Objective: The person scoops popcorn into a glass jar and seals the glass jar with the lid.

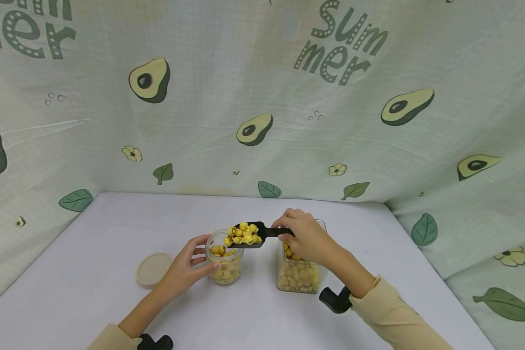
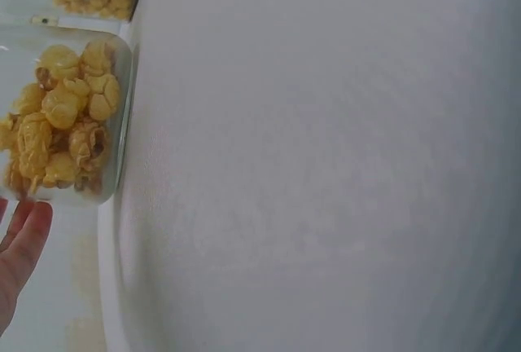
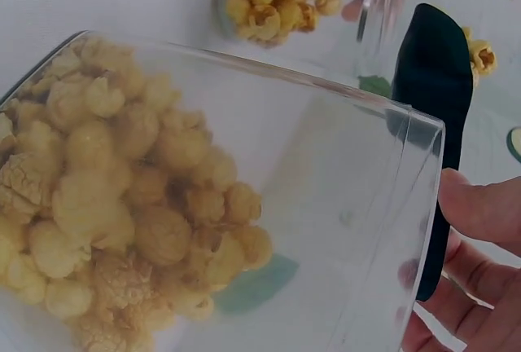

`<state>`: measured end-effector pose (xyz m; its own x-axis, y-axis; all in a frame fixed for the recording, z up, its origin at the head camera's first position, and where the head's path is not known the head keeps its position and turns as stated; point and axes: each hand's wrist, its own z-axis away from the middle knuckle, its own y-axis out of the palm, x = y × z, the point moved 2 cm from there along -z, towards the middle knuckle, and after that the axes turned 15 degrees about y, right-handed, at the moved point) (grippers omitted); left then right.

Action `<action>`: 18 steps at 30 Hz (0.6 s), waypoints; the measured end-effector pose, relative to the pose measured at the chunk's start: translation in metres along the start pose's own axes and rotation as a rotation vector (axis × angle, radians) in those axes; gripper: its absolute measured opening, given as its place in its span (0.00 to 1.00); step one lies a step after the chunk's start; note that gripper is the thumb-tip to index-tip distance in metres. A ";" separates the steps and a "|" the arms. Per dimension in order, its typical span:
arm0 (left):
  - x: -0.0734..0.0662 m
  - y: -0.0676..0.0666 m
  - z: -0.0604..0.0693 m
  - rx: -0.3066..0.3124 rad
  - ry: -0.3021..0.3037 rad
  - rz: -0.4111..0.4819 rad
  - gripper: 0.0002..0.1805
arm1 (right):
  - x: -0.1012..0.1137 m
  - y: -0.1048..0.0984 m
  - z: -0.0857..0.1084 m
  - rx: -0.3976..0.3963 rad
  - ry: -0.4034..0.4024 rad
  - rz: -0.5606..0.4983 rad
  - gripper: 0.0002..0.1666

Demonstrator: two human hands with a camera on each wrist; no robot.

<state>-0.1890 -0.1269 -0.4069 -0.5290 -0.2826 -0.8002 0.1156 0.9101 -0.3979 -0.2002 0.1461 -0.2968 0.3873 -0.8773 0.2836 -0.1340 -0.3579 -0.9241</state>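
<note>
My left hand (image 1: 188,265) holds a round glass jar (image 1: 225,258) on the table, thumb in front and fingers on its far left side. Yellow popcorn partly fills the jar. My right hand (image 1: 308,237) grips the handle of a black scoop (image 1: 261,227). The scoop is heaped with popcorn (image 1: 244,234), and its pan hovers over the right part of the jar's mouth. Under the right hand stands a clear square container (image 3: 342,156). Popcorn (image 3: 122,205) fills part of it, as the right wrist view shows through the wall.
A round beige lid (image 1: 154,270) lies flat to the left of the jar, near the left forearm. White cloth covers the table (image 1: 253,316). Behind it and at the sides hangs a printed curtain (image 1: 201,97) with avocados and leaves.
</note>
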 end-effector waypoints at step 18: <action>0.001 0.000 0.000 0.002 0.009 0.006 0.36 | 0.008 0.002 -0.004 0.007 -0.001 0.047 0.11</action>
<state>-0.1892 -0.1269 -0.4074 -0.5355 -0.2750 -0.7985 0.1205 0.9110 -0.3945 -0.2009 0.1369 -0.2955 0.3817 -0.8926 0.2398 -0.1454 -0.3142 -0.9382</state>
